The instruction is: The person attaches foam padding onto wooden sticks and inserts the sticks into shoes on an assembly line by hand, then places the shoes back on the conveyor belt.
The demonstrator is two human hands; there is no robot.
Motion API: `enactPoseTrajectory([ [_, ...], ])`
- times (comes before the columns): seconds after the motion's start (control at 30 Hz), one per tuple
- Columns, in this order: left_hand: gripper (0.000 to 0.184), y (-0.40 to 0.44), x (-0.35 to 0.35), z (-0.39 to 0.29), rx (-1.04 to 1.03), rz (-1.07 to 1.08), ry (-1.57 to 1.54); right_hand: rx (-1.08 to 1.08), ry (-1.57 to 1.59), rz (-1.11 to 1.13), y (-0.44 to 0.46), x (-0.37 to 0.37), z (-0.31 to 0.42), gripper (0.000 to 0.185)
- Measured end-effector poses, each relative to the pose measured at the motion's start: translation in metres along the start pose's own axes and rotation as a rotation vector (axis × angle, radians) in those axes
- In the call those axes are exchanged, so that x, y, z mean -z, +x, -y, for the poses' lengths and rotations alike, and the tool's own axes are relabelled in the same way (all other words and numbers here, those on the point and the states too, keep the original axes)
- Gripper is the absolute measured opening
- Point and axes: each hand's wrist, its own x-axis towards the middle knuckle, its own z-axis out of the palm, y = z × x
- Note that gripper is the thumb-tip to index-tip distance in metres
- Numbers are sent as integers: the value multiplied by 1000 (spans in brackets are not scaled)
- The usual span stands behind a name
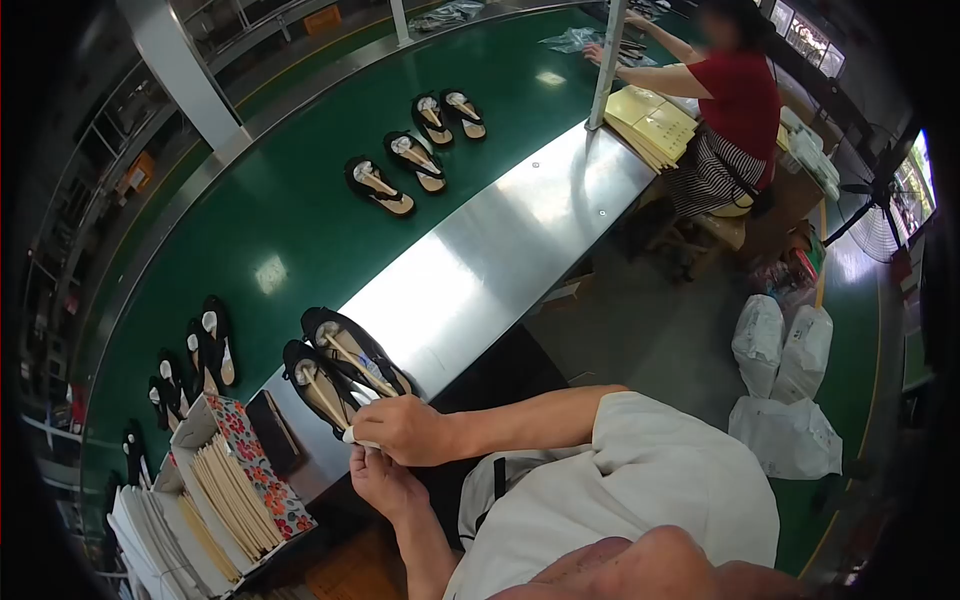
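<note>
A pair of black sandals with tan insoles (pixel 352 352) lies at the near edge of the metal strip, pale sticks and white wads inside them. My right hand (pixel 402 430) is closed at their near end, its fingertips around something small and white, partly hidden. Just below it, my left hand (pixel 388 487) has its fingers curled together close to the right fingertips; whatever they pinch is too small to tell.
More black sandals (pixel 380 187) sit on the green belt (pixel 270 220), others at the far left. A floral box of cards (pixel 245 460) and a dark notebook (pixel 273 433) lie left. A co-worker in red (pixel 735 95) sits beyond yellow sheets (pixel 650 122). White bags (pixel 785 435) lie right.
</note>
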Motion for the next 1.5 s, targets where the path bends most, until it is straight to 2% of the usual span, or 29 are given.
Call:
enactPoseTrajectory([
  [0.2, 20, -3, -4, -8, 17, 13, 22, 48, -21, 9, -3, -6, -6, 20],
  [0.3, 19, -7, -11, -10, 33, -62, 25, 96, -31, 7, -8, -8, -9, 17],
  [0.4, 17, -12, -17, -13, 99, -49, -18, 5, -5, 93, -11, -5, -8, 15],
  [0.43, 22, -13, -14, -11, 110, -60, -60, 47, -16, 81, -8, -4, -9, 15],
  [0.5, 27, -21, -26, -15, 97, -103, -158, -84, 36, 168, -6, 0, -8, 20],
  [0.57, 32, -23, -25, -14, 102, -33, -223, -108, 4, 174, -4, 2, -5, 23],
  [0.73, 27, -21, -41, -15, 136, -139, -247, -140, 9, 246, 0, 11, 5, 25],
  [0.9, 24, -20, -38, -14, 158, -117, -343, -204, 8, 244, -1, 14, 11, 28],
  [1.0, 24, -21, -38, -15, 173, -139, -375, -109, 45, 157, 1, 13, 12, 30],
  [1.5, 19, -15, -31, -28, 244, -164, -226, -13, -4, 277, 13, 28, 19, 37],
])
